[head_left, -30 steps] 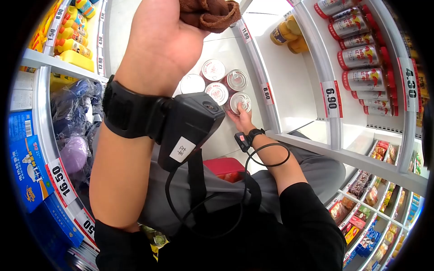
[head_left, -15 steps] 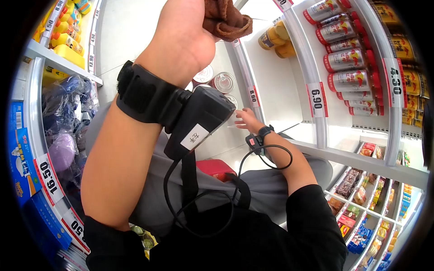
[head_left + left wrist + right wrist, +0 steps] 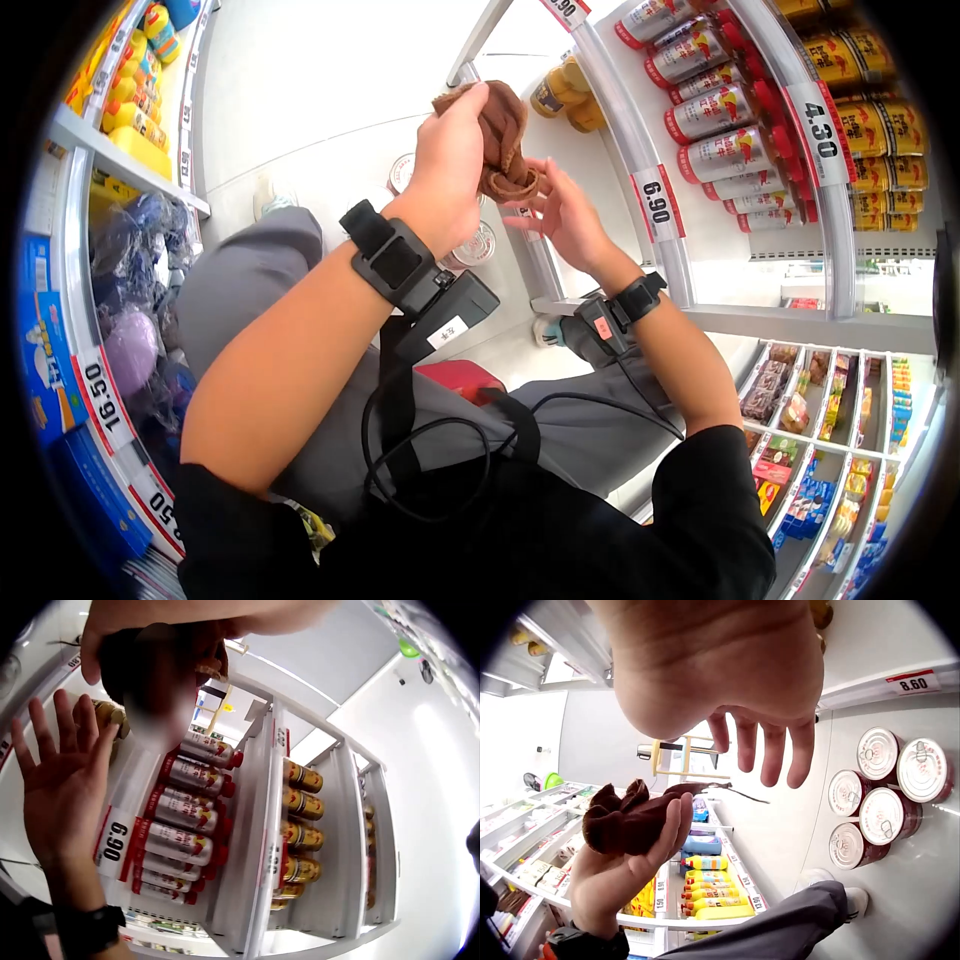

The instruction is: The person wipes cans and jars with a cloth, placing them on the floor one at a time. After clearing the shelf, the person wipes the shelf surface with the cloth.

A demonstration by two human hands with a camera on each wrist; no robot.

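Note:
A crumpled brown cloth [image 3: 503, 140] is gripped by my left hand [image 3: 448, 170] in front of the shelves. Close to the cloth's right side is my right hand [image 3: 570, 218], its fingers spread and holding nothing. In the left wrist view the right hand [image 3: 64, 784] shows its palm with straight, parted fingers. The right wrist view shows the left hand [image 3: 630, 874] curled under the cloth [image 3: 626, 825]. Several round cans [image 3: 885, 816] stand on the floor, partly hidden behind the left arm in the head view.
Silver and red cans [image 3: 728, 155] lie in a shelf on the right, with gold cans [image 3: 885, 135] beyond. Yellow jars [image 3: 568, 95] sit in the compartment nearer the hands. Yellow bottles [image 3: 135, 120] fill the left shelf. A red item [image 3: 460, 378] lies between the legs.
My right hand has left the can it held on the floor and risen beside the cloth. The left hand has come lower with the cloth, and the view has shifted.

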